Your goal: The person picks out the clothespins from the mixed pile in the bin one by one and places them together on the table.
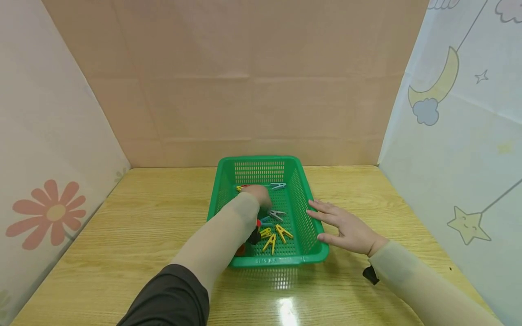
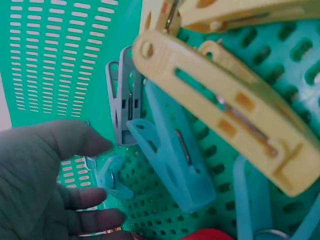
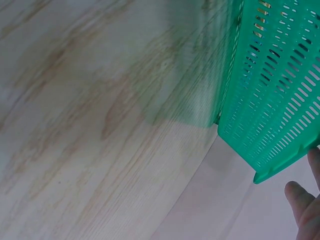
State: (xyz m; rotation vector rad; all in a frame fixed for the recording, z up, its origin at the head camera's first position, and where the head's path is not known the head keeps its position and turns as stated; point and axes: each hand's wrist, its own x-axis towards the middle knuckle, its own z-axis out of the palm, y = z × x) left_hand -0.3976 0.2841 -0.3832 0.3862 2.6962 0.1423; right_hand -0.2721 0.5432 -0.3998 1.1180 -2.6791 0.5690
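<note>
A green plastic basket (image 1: 281, 261) holds several plastic clothespins. My left hand (image 1: 259, 196) is inside it, partly hiding the contents. In the left wrist view, the thumb and fingers of that hand (image 2: 45, 175) are spread apart, with a small blue clothespin (image 2: 114, 179) visible in the gap; nothing appears pinched. Close by lie a larger blue clothespin (image 2: 182, 155), a grey clothespin (image 2: 124, 100) and a big yellow clothespin (image 2: 225, 110). My right hand (image 1: 346, 228), fingers extended, touches the basket's right rim; its fingertips (image 3: 299, 197) show at the right wrist view's edge.
The basket stands on a wood-grain table (image 1: 163, 213). Behind it rises a brown paper-like backdrop (image 1: 253, 90), with patterned white panels (image 1: 461, 149) on both sides. A red item (image 2: 207, 234) lies among the clothespins, mostly out of view.
</note>
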